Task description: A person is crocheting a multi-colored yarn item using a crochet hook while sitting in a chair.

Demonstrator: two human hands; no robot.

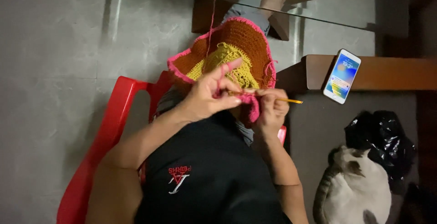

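A crocheted piece, brown and yellow with a pink edge, lies bowl-shaped over my lap. My left hand grips its near pink edge, and pink yarn runs over the raised forefinger up toward the top of the view. My right hand pinches a yellow crochet hook, whose tip is at the pink edge between the two hands. The hook's back end sticks out to the right.
I sit on a red plastic chair on a grey floor. A lit white phone lies on a brown wooden ledge at right. A white and grey cat and a black plastic bag lie lower right. A glass-topped table stands ahead.
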